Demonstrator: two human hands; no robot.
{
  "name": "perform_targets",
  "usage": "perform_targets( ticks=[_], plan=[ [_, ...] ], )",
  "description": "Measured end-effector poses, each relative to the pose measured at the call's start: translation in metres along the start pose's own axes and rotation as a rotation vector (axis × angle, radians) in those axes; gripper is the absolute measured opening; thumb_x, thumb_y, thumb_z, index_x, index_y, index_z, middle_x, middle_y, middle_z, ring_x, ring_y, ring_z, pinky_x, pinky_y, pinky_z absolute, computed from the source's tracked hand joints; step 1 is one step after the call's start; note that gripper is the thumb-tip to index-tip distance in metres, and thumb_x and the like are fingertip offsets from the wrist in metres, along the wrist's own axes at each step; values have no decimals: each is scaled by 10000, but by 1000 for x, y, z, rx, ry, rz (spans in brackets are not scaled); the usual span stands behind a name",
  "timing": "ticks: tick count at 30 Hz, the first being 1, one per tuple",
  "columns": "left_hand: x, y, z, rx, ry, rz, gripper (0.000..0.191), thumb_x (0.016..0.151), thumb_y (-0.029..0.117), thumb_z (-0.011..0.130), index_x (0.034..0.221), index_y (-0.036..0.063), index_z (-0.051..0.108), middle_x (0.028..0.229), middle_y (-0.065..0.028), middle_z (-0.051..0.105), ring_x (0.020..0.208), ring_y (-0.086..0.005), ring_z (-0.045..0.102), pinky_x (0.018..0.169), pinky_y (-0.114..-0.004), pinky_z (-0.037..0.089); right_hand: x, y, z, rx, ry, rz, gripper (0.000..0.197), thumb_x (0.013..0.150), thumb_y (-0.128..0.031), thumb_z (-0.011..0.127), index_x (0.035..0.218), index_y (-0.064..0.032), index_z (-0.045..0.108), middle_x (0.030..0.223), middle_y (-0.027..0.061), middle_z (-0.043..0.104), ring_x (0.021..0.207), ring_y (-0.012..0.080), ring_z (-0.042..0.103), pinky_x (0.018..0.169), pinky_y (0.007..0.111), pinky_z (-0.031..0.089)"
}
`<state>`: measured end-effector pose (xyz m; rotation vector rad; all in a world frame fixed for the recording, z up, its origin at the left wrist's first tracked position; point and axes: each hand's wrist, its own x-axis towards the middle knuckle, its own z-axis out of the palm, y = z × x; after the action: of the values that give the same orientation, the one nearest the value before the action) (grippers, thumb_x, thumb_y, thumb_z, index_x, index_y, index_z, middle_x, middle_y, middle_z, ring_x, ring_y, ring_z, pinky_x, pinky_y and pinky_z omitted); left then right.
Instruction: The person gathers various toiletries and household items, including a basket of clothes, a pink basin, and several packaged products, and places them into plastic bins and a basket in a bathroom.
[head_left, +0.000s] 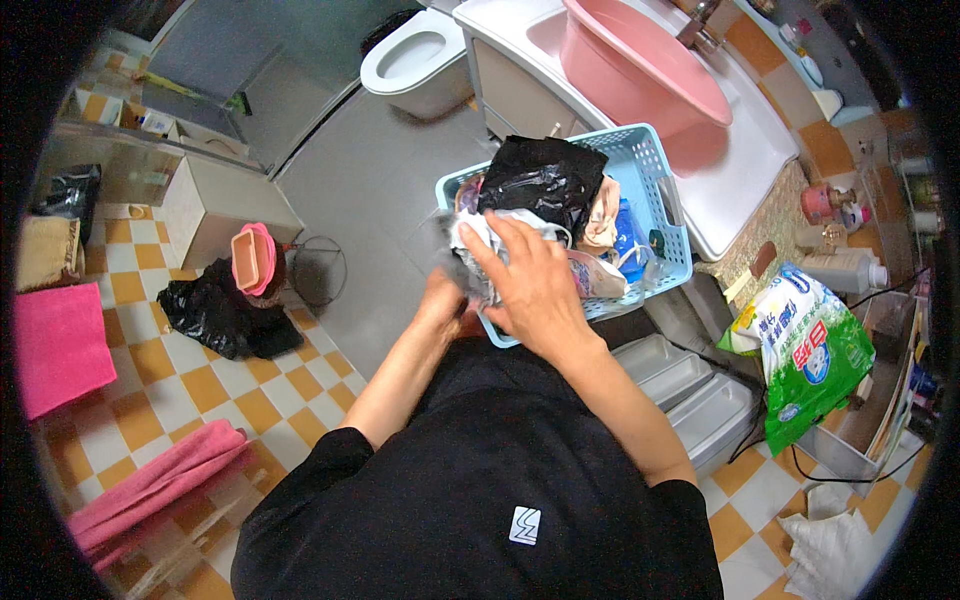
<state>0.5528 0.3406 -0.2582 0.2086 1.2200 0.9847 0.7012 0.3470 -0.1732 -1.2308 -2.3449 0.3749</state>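
In front of my body is a light blue perforated plastic basket, holding several things. My right hand lies over a blurred grey-and-white soft bundle at the basket's near left, fingers spread across it. Against that bundle's near left side is my left hand, its fingers mostly hidden. Beyond the bundle, a crumpled black plastic bag tops the basket's contents. To its right are a pale pinkish cloth item, a blue packet and a printed soft packet.
A large pink basin stands tilted in the white sink. A green detergent bag leans at right, above grey drawers. The toilet is ahead. Another black bag and a pink towel are at left.
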Motion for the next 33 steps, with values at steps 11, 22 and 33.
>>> perform_targets(
  ticks=[11, 22, 33],
  plan=[
    [-2, -9, -27, 101, 43, 26, 539, 526, -101, 558, 1054, 3, 572, 840, -69, 601, 702, -166, 571, 598, -257, 489, -49, 100, -54, 726, 836, 678, 214, 854, -100, 625, 1026, -22, 525, 922, 38, 576, 831, 119, 519, 774, 258, 437],
    [-7, 1, -15, 157, 12, -54, 562, 693, -37, 629, 1230, -27, 461, 1058, -165, 595, 897, -234, 620, 765, -346, 542, 13, 53, -63, -303, 239, 107, 697, 655, -284, 779, 1256, -91, 482, 1299, 149, 468, 1232, 322, 418, 977, 459, 353],
    [-21, -6, -10, 223, -48, -18, 661, 591, -50, 579, 1242, -42, 465, 957, -134, 581, 756, -184, 586, 616, -282, 515, -20, 77, -9, -187, -8, 253, 484, 656, -95, 714, 1115, -66, 566, 986, 157, 615, 939, 323, 583, 802, 370, 463]
  ],
)
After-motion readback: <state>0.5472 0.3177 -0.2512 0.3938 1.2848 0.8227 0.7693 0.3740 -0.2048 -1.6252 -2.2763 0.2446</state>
